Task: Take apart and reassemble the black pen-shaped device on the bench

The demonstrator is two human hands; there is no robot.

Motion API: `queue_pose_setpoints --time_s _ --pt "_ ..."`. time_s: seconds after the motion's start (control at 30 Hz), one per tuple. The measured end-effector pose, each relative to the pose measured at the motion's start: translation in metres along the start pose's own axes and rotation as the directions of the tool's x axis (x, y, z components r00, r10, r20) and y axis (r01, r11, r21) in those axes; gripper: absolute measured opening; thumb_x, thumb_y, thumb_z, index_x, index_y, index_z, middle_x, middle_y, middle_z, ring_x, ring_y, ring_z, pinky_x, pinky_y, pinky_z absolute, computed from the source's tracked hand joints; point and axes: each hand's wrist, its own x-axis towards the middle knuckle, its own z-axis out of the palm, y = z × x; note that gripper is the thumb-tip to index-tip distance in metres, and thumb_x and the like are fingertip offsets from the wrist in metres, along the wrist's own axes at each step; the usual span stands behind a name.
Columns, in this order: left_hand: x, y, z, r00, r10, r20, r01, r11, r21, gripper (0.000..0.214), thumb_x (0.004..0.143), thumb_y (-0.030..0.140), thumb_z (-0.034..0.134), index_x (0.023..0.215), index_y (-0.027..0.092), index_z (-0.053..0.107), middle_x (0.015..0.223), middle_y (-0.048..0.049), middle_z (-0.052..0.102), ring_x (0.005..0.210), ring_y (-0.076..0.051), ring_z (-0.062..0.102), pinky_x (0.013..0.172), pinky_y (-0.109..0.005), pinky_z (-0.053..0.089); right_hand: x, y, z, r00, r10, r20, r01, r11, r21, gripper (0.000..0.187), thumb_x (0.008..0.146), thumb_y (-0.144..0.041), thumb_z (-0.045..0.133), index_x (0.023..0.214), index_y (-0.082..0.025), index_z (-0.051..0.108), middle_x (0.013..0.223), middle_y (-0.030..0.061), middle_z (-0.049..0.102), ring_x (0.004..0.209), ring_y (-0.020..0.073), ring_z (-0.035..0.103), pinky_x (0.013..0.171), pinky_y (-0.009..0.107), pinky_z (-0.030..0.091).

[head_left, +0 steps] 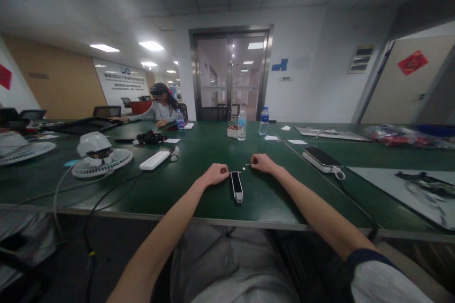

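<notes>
Green table [270,199] surface carries a black-and-white elongated device [236,187], positioned lengthwise between both hands. Left hand [214,174] rests loosely curled, just beside the far end of the device, with no object visible in its grip. Right hand [263,164] rests curled likewise, nearest to small metal rings [245,167] lying just left of it. Left of the device lie a white power bank [153,160] and a desk fan [101,158]. To the right, a smartphone [322,153] sits on a white case [313,162]. Water bottles [241,125] stand far on the table; a seated co-worker [159,111] occupies the far left.
</notes>
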Motion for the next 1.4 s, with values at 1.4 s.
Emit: queue_pose_setpoints --time_s 1.4 --pt "0.001 -0.0034 0.0019 1.0 0.024 -0.02 -0.024 0.999 0.025 0.02 0.075 0.028 0.05 0.074 0.014 0.064 0.068 -0.0008 0.061 0.062 -0.012 0.054 0.058 -0.021 0.039 -0.0004 -0.0043 0.004 0.998 -0.064 -0.021 0.065 0.996 0.066 0.011 0.07 -0.021 0.06 0.078 -0.016 0.066 0.077 0.0026 0.066 0.068 0.0124 0.058 0.062 0.02 0.042"
